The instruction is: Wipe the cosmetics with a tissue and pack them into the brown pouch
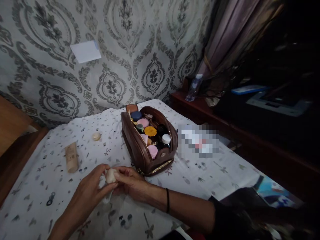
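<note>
Between my two hands is a small rounded cream-coloured item, perhaps a jar or lid [111, 175]. My left hand [96, 185] grips it from the left with thumb and fingers, and my right hand [130, 181] presses on it from the right. Something whitish shows below it, too blurred to name. Just behind my right hand stands an open brown leather bag [135, 143] packed with jars and bottles, among them a yellow lid [150, 131] and a white cap [166, 139]. A beige tube [71, 157] and a small cream round lid or jar [96, 136] lie to the left.
A patterned white sheet [195, 180] covers the surface. Right of the bag lies a pixelated item [198, 141]. A clear bottle [194, 88] stands on a dark red wooden ledge at the back right. White paper [86, 52] is on the patterned wall.
</note>
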